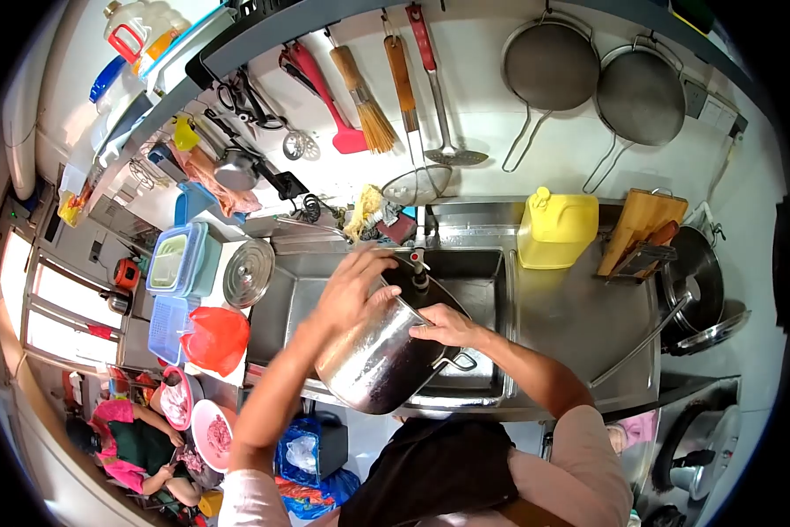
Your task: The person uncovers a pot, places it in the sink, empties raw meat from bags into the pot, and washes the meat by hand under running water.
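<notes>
A large stainless steel stockpot point(368, 364) is tilted over the double sink point(298, 290), its mouth towards the faucet point(419, 270). My left hand point(355, 285) lies against its upper left side near the rim; the fingers are slightly blurred and the handle on that side is not visible. My right hand point(447, 327) is closed on the right part of the rim, with the thumb outside. A loop handle point(456, 361) sticks out below my right hand. The inside of the pot is mostly hidden.
A yellow jug point(559, 230) and cutting boards point(641, 228) stand on the right counter. Left of the sink are a round lid point(249, 273), plastic baskets point(173, 325) and a red bag point(217, 339). Utensils and strainers point(551, 66) hang above. Another person point(131, 435) sits at lower left.
</notes>
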Available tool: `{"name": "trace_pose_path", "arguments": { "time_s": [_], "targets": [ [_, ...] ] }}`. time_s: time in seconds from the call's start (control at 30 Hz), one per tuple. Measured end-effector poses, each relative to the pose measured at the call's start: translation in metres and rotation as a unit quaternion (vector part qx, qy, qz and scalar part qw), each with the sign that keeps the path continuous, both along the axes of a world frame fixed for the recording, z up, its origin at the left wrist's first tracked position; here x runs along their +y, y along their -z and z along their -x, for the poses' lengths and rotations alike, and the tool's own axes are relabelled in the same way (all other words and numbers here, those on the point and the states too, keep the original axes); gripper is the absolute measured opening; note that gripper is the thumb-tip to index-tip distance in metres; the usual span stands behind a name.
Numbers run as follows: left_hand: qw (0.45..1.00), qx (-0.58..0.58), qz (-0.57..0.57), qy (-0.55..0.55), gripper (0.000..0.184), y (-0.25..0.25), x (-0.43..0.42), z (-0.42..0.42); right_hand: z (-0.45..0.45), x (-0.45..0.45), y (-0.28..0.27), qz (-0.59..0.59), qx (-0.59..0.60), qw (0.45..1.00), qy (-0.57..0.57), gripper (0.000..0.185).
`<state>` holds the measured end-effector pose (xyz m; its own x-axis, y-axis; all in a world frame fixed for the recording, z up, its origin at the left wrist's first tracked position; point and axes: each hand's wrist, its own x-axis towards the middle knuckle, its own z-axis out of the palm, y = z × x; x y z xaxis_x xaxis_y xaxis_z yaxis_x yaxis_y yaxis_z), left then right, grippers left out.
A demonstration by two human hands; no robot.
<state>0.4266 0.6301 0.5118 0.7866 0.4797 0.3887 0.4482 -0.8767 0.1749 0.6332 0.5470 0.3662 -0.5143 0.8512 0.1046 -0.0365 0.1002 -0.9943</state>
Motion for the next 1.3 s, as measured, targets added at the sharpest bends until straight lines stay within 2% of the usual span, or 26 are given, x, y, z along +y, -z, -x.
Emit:
{"name": "trace_pose_path", "arguments": {
  "time_s": [0.07,0.1,0.2,0.33,0.37,0.4,0.47,0.53,0.6,0.63,0.67,0.73,0.77,0.8,0.87,0.9,0.97,1.0,1.07,1.1,1.13,1.17,1.2,1.23,1.27,1.3],
  "targets": [
    [0.990,0.106,0.043,0.083,0.047,0.022,0.036,0.009,-0.007,-0.001,0.013,-0.005,-0.042,0.999,-0.002,0.032],
    [0.977,0.159,0.064,0.125,0.050,0.021,0.041,0.006,-0.008,-0.007,0.011,-0.004,0.005,1.000,0.012,0.035],
    [0.946,0.240,0.146,0.163,0.052,0.025,0.039,-0.004,-0.015,-0.012,0.019,-0.010,-0.051,0.999,-0.014,0.037],
    [0.945,0.213,0.128,0.215,0.053,0.040,0.025,-0.011,-0.026,-0.020,0.020,-0.026,-0.083,0.996,-0.024,0.042],
    [0.954,0.176,0.112,0.217,0.052,0.042,0.018,-0.013,-0.027,-0.025,0.021,0.016,-0.051,0.998,-0.017,0.037],
    [0.954,0.189,0.098,0.211,0.053,0.043,0.015,-0.018,-0.034,-0.016,0.020,0.035,-0.066,0.994,-0.076,0.041],
    [0.955,0.213,0.070,0.194,0.054,0.046,0.009,-0.025,-0.031,-0.003,0.019,0.142,0.183,0.970,-0.069,0.066],
    [0.958,0.194,0.050,0.205,0.058,0.050,0.008,-0.030,-0.036,0.039,0.040,0.300,0.154,0.941,-0.016,0.086],
    [0.954,0.204,0.039,0.218,0.060,0.049,0.002,-0.037,-0.014,0.068,-0.007,0.274,0.090,0.957,-0.006,0.092],
    [0.955,0.171,0.035,0.242,0.063,0.059,0.002,-0.040,0.003,0.082,-0.017,0.281,0.068,0.957,0.030,0.086],
    [0.947,0.212,0.036,0.239,0.063,0.063,-0.002,-0.046,0.020,0.096,-0.026,0.286,0.047,0.955,0.066,0.080],
    [0.927,0.294,0.036,0.229,0.064,0.068,-0.015,-0.057,0.055,0.134,-0.025,0.336,0.157,0.918,-0.141,0.061],
    [0.922,0.316,0.033,0.223,0.064,0.072,-0.018,-0.063,0.070,0.147,-0.013,0.425,0.141,0.892,-0.060,0.038],
    [0.930,0.285,0.000,0.231,0.062,0.079,-0.020,-0.063,0.078,0.152,-0.002,0.331,0.005,0.944,0.003,0.027],
    [0.919,0.355,0.061,0.162,0.062,0.077,-0.040,-0.067,0.078,0.142,0.007,0.288,0.028,0.957,-0.022,0.018],
    [0.922,0.349,0.035,0.166,0.058,0.081,-0.048,-0.067,0.075,0.116,-0.026,0.279,0.030,0.960,0.012,0.020],
    [0.916,0.358,-0.007,0.181,0.043,0.105,-0.072,-0.056,0.076,0.089,-0.026,0.242,0.035,0.968,0.051,0.027],
    [0.961,0.167,-0.056,0.211,0.034,0.103,-0.080,-0.049,0.073,0.082,-0.022,0.218,0.022,0.972,0.081,0.030],
    [0.956,0.035,-0.062,0.285,0.026,0.044,-0.084,-0.039,0.053,0.066,-0.020,0.197,0.018,0.979,0.047,0.033],
    [0.974,0.025,-0.032,0.221,0.025,0.036,-0.078,-0.014,0.040,0.054,-0.022,0.186,0.018,0.982,0.031,0.034],
    [0.987,0.016,-0.002,0.158,0.025,0.027,-0.071,0.012,0.031,0.032,-0.028,0.260,0.145,0.955,-0.005,0.030],
    [0.997,0.058,-0.049,-0.009,0.027,0.015,-0.058,0.026,0.029,0.022,-0.013,0.199,0.132,0.971,-0.002,0.027],
    [0.975,0.098,-0.093,-0.176,0.030,0.003,-0.043,0.036,0.029,0.014,-0.001,0.140,0.118,0.983,0.002,0.023],
    [0.957,0.020,0.045,-0.285,0.036,0.005,-0.023,0.050,0.029,0.004,-0.002,0.093,0.101,0.991,-0.002,0.017],
    [0.903,-0.060,0.179,-0.386,0.043,0.015,-0.006,0.061,0.032,-0.005,-0.003,0.070,0.116,0.991,0.009,0.017],
    [0.850,-0.104,0.335,-0.394,0.044,0.024,0.001,0.062,0.032,-0.011,0.001,0.073,0.124,0.990,0.007,0.018]
  ]
}}
